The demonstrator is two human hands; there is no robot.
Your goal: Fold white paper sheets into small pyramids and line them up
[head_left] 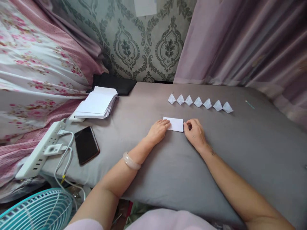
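A small white folded sheet of paper lies flat on the grey cloth surface in front of me. My left hand rests on its left end, fingers stretched out and pressing down. At the paper's right edge, my right hand is curled, with thumb and forefinger pinched at the corner. Beyond my hands stands a slanting row of several small pointed white paper shapes, spaced close together.
A stack of white paper sits at the back left by a black cloth. Nearer are a phone, a power strip with white cables and a teal fan. Curtains hang at the right.
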